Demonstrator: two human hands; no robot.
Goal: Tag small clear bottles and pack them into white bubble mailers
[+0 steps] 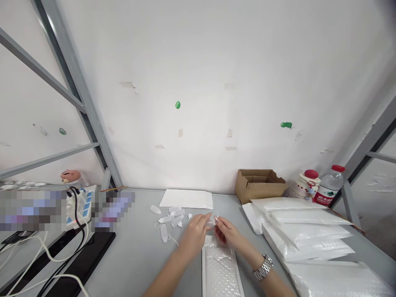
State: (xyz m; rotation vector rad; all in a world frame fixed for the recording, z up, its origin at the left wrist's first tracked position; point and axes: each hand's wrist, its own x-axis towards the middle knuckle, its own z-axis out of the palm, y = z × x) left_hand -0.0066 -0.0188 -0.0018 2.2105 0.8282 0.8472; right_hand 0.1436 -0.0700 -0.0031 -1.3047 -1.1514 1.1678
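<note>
My left hand [195,233] and my right hand [229,233] meet over the grey table, fingers pinched together on a small clear plastic piece [211,222] between them. Something red [220,236] shows under my right palm; I cannot make out what it is. Just below the hands lies a white bubble-lined mailer [220,268], its open end toward them. Several small clear plastic vials [172,218] lie scattered to the left of my left hand. A metal watch [263,267] is on my right wrist.
A stack of white bubble mailers [306,235] fills the right side. A flat white sheet [187,199] lies by the wall, with an open cardboard box [258,184], a jar and a water bottle [328,186]. A power strip with cables [81,206] sits left.
</note>
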